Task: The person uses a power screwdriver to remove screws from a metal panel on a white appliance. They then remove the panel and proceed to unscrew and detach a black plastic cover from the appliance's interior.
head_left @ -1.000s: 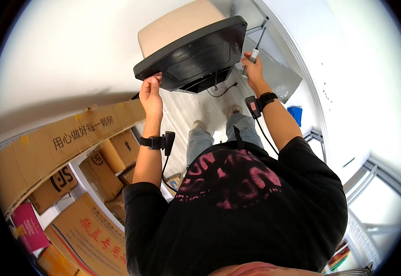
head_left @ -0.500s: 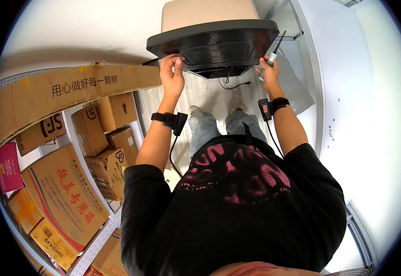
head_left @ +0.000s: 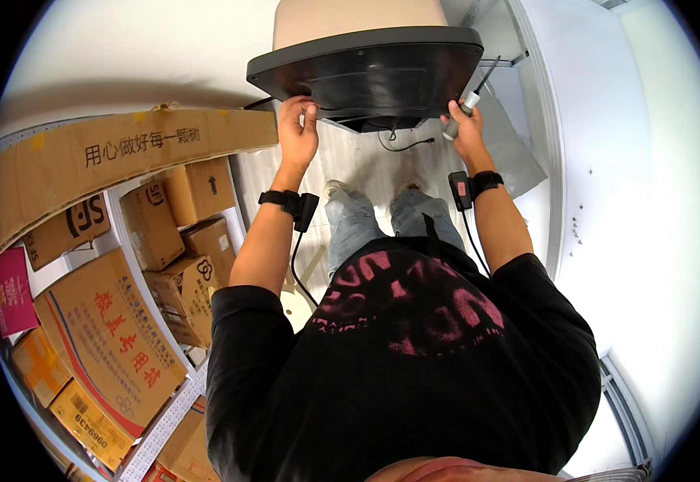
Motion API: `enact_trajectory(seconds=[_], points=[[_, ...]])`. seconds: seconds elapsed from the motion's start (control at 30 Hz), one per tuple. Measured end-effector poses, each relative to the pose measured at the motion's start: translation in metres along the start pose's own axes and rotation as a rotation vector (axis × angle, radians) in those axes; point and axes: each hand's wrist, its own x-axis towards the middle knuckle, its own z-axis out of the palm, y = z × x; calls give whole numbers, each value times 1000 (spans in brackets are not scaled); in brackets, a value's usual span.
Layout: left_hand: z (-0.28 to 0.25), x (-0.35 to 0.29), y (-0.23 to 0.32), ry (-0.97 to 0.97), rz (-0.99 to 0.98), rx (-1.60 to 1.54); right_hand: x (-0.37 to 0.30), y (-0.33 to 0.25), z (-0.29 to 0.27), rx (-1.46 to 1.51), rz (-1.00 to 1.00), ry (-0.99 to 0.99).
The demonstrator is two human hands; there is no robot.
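Note:
In front of me, raised off the floor, is a bulky appliance [head_left: 366, 76] with a beige body and a wide black panel facing me. My left hand [head_left: 297, 136] is closed at the panel's lower left edge, its fingertips partly hidden against it. In my right hand [head_left: 469, 132], by the lower right corner, is a screwdriver [head_left: 461, 115] with a grey handle. Its dark shaft points up and to the right, past the panel's side. A black cable [head_left: 406, 148] with a plug hangs below the appliance.
On my left, shelving [head_left: 137, 229] holds several cardboard boxes [head_left: 113, 345], with a long cardboard strip [head_left: 149, 143] along the front. A grey sheet [head_left: 510, 153] leans beside a white frame [head_left: 546, 120] on the right. Both wrists wear strapped devices [head_left: 306, 211] with cables.
The appliance and both hands sit slightly farther left in view. In my right hand the screwdriver handle has turned, and more of it shows below the fingers.

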Motion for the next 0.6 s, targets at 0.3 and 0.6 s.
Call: enact_trajectory(seconds=[0.3,0.6], points=[[-27,-39,-56,-67,-186,55,-12,19,-18,86,58,-51],[-58,-8,-43,-198,-175,-301,-60,16,-17,29,23,66]])
